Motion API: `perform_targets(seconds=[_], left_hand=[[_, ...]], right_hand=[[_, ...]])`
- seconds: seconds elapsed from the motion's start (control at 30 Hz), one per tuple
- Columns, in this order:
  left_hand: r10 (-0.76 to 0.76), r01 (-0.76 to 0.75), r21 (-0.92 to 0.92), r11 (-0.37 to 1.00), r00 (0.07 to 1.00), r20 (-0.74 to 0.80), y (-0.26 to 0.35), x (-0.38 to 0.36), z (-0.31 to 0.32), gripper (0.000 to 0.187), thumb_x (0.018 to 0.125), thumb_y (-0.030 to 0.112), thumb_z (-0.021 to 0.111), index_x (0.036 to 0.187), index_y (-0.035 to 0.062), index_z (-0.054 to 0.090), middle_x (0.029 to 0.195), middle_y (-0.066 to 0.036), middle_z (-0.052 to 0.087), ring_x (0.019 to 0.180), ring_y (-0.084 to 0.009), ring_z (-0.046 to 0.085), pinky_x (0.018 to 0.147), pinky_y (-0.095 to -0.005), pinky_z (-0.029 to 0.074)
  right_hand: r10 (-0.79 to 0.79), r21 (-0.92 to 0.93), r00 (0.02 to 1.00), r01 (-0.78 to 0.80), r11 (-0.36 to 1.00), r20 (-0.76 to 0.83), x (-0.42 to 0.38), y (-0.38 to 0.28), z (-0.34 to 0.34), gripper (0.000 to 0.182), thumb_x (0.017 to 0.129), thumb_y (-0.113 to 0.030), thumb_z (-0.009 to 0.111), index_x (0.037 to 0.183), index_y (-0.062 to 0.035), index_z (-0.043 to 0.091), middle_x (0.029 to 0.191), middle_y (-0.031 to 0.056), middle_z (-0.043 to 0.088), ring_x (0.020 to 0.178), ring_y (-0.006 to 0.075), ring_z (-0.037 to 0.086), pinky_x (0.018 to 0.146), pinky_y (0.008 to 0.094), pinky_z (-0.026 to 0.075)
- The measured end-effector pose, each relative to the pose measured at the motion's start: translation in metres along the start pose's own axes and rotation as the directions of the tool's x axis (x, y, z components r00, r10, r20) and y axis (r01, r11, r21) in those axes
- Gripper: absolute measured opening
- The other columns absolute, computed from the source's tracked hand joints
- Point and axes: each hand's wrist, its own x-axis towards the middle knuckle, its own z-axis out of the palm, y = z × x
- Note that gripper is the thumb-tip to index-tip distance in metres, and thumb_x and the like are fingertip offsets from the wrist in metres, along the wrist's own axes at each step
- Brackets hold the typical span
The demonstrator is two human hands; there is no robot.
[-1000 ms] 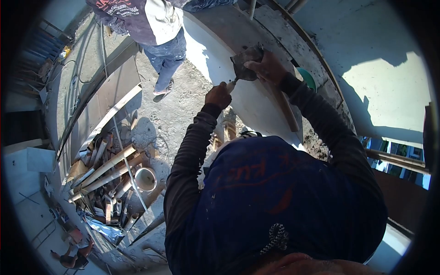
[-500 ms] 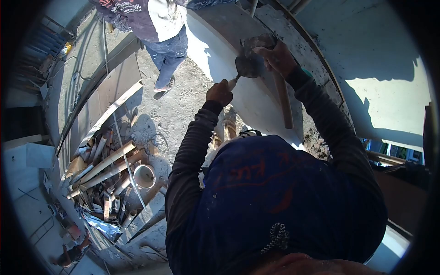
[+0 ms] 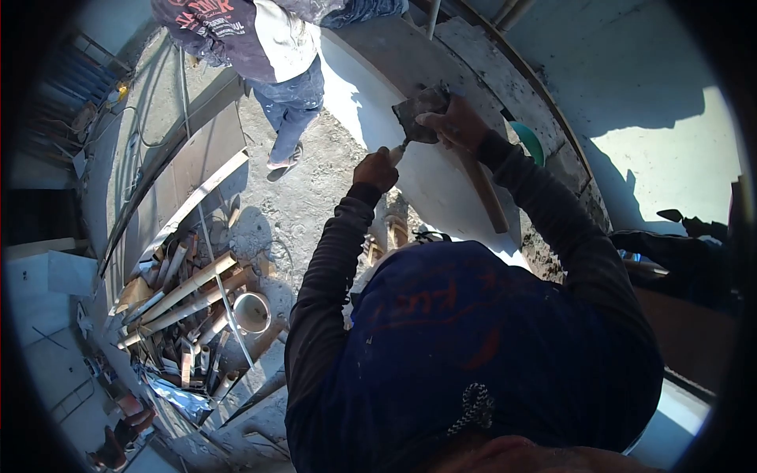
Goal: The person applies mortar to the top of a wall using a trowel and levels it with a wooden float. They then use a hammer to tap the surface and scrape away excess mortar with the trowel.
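My left hand (image 3: 376,170) is closed around the pale handle of a trowel (image 3: 400,151). Most of the trowel's blade is hidden at the lower edge of a dark, flat rectangular plate tool (image 3: 419,114). My right hand (image 3: 459,124) grips that plate tool by its right side, thumb across its face. The two tools overlap and seem to touch. Both are held over a long curved grey surface (image 3: 426,189). A tan, pole-like piece (image 3: 483,193) slants down from beneath my right hand; whether it touches the hand cannot be told.
Another person (image 3: 288,87) in dusty trousers stands at the upper left of the surface. Wood offcuts and tubes (image 3: 185,296) lie heaped at left beside a pale bucket (image 3: 252,313). A green round container (image 3: 527,142) sits beyond my right forearm. A pale wall (image 3: 654,118) rises at right.
My right hand has moved down and left with the plate tool, which now covers most of the trowel blade. More of the green container shows. My left hand has barely shifted.
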Motion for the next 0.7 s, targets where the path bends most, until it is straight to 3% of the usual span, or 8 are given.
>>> perform_targets(seconds=[0.07, 0.17, 0.33, 0.47, 0.53, 0.6, 0.67, 0.7], left_hand=[[-0.006, 0.006, -0.009, 1.000, 1.000, 0.005, 0.003, -0.007, -0.003, 0.031, 0.076, 0.018, 0.058, 0.102, 0.0014, 0.055, 0.098, -0.024, 0.065, 0.096, -0.0415, 0.063, 0.085, -0.0484, 0.049], [-0.011, 0.011, -0.019, 1.000, 1.000, 0.009, 0.003, -0.007, 0.000, 0.033, 0.075, 0.018, 0.059, 0.103, 0.0015, 0.055, 0.098, -0.025, 0.066, 0.096, -0.0405, 0.063, 0.086, -0.0478, 0.050], [0.001, -0.001, 0.003, 1.000, 1.000, 0.007, 0.000, -0.001, 0.001, 0.033, 0.075, 0.019, 0.060, 0.103, 0.0017, 0.055, 0.097, -0.025, 0.065, 0.096, -0.0398, 0.063, 0.086, -0.0480, 0.050], [-0.008, 0.008, -0.032, 0.999, 1.000, 0.005, -0.001, -0.006, 0.005, 0.034, 0.075, 0.019, 0.060, 0.105, 0.0027, 0.055, 0.097, -0.024, 0.066, 0.095, -0.0400, 0.063, 0.085, -0.0477, 0.050], [-0.012, 0.011, -0.045, 0.999, 1.000, -0.020, -0.002, -0.005, 0.008, 0.037, 0.072, 0.021, 0.061, 0.103, 0.0028, 0.055, 0.094, -0.023, 0.065, 0.093, -0.0404, 0.063, 0.082, -0.0477, 0.049], [-0.009, 0.009, -0.024, 1.000, 1.000, -0.001, -0.002, -0.002, 0.009, 0.035, 0.074, 0.020, 0.061, 0.104, 0.0028, 0.055, 0.096, -0.024, 0.065, 0.094, -0.0403, 0.063, 0.084, -0.0476, 0.050], [-0.007, 0.007, -0.003, 1.000, 1.000, 0.021, -0.002, 0.000, 0.011, 0.034, 0.075, 0.019, 0.060, 0.104, 0.0028, 0.055, 0.097, -0.024, 0.066, 0.096, -0.0401, 0.063, 0.085, -0.0475, 0.050], [-0.004, 0.004, -0.012, 1.000, 1.000, 0.014, -0.002, 0.001, 0.010, 0.034, 0.075, 0.020, 0.060, 0.104, 0.0027, 0.056, 0.097, -0.024, 0.066, 0.095, -0.0402, 0.063, 0.085, -0.0477, 0.050]], right_hand=[[0.099, -0.064, 0.995, -0.099, 0.993, -0.012, 0.001, -0.009, -0.014, 0.037, 0.081, -0.022, 0.070, 0.102, 0.0029, 0.052, 0.052, 0.0047, 0.053, 0.041, 0.0133, 0.053, 0.038, 0.0298, 0.045], [0.075, -0.017, 0.989, -0.077, 0.997, -0.131, 0.007, -0.001, -0.033, 0.046, 0.081, -0.020, 0.070, 0.112, 0.0026, 0.044, 0.053, 0.0050, 0.053, 0.041, 0.0137, 0.053, 0.038, 0.0302, 0.044], [0.047, 0.045, 0.998, -0.049, 0.998, 0.028, -0.014, -0.002, 0.001, 0.035, 0.082, -0.019, 0.070, 0.100, 0.0029, 0.049, 0.053, 0.0053, 0.053, 0.040, 0.0131, 0.053, 0.037, 0.0304, 0.042], [0.052, -0.053, 0.998, -0.053, 0.997, -0.019, -0.009, -0.011, -0.026, 0.024, 0.082, -0.019, 0.070, 0.076, -0.0002, 0.057, 0.053, 0.0042, 0.053, 0.040, 0.0123, 0.053, 0.039, 0.0286, 0.042], [0.049, 0.004, 0.984, -0.049, 0.999, -0.170, -0.007, -0.011, -0.036, 0.027, 0.082, -0.020, 0.070, 0.064, -0.0027, 0.057, 0.053, 0.0037, 0.054, 0.041, 0.0118, 0.053, 0.040, 0.0271, 0.043], [0.100, 0.011, 0.983, -0.100, 0.995, -0.156, -0.017, -0.005, -0.026, 0.023, 0.082, -0.020, 0.070, 0.074, -0.0008, 0.060, 0.054, 0.0038, 0.054, 0.040, 0.0114, 0.052, 0.039, 0.0264, 0.042], [0.104, 0.013, 0.992, -0.105, 0.994, 0.071, -0.031, 0.012, -0.007, 0.022, 0.085, -0.021, 0.066, 0.088, 0.0004, 0.062, 0.062, 0.0028, 0.058, 0.041, 0.0091, 0.051, 0.040, 0.0245, 0.041], [0.102, 0.014, 0.993, -0.103, 0.995, 0.065, -0.034, 0.014, -0.004, 0.022, 0.085, -0.021, 0.066, 0.088, 0.0004, 0.062, 0.062, 0.0028, 0.058, 0.041, 0.0091, 0.051, 0.040, 0.0245, 0.041]])
